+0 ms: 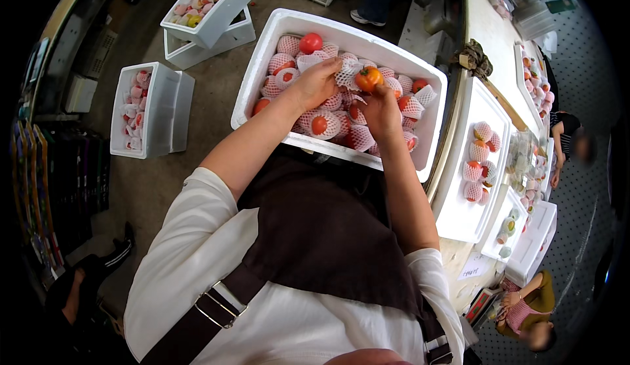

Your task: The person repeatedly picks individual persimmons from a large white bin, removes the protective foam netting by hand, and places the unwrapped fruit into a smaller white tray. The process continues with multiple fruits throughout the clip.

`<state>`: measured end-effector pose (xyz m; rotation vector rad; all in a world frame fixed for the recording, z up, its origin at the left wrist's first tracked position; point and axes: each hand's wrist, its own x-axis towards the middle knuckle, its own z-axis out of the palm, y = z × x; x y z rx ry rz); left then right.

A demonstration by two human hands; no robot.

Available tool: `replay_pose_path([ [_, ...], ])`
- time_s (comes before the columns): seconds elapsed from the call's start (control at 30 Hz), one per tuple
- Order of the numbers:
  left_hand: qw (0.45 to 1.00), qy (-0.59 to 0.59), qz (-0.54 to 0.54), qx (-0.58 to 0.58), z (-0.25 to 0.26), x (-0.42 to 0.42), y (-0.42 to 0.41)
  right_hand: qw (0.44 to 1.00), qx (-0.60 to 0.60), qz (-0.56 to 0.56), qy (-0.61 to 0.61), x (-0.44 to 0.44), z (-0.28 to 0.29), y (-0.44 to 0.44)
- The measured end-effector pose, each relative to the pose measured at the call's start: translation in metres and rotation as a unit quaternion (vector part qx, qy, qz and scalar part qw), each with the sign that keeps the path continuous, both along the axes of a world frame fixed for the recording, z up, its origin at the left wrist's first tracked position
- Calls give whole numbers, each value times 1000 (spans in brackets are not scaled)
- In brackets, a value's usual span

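A white foam box [339,24] full of tomatoes in pink and white foam net sleeves lies before me. Over it, my right hand [379,111] holds an orange-red tomato [369,78] with its fingertips. My left hand [317,83] has its thumb and fingers on a white foam net sleeve [348,73], just left of that tomato. A bare red tomato [310,43] rests on the sleeved ones near the box's far side. Another sleeved tomato [319,125] shows its red skin near the box's near wall.
Foam boxes of sleeved fruit [147,138] stand on the floor at left, some stacked. A long table at right bears a white foam lid [455,207] with sleeved tomatoes, plus more trays. A person's leg [381,0] is beyond the box; other people are at lower right and lower left.
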<state>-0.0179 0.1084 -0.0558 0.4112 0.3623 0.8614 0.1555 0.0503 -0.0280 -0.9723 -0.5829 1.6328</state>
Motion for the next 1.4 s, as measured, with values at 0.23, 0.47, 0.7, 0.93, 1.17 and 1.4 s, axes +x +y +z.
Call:
replay_pose_path([
  [0.23, 996, -50, -26, -70, 0, -1, 0, 985, -58, 3, 164, 5, -1, -2],
  [0.47, 998, -10, -35, -45, 0, -3, -3, 989, -54, 6, 141, 3, 3, -5],
  [0.7, 985, 142, 67, 67, -4, 4, -5, 1000, -16, 8, -12, 0, 2, -7],
  [0.93, 866, 375, 129, 306, -1, 6, -16, 826, 158, -23, -540, -6, -3, -7],
  [1.17, 890, 317, 115, 305, -1, 9, -17, 982, -43, -24, -181, 8, -4, -9],
  [1.4, 886, 348, 23, 305, -6, 16, -20, 969, -42, -24, -244, 1, 7, -19],
])
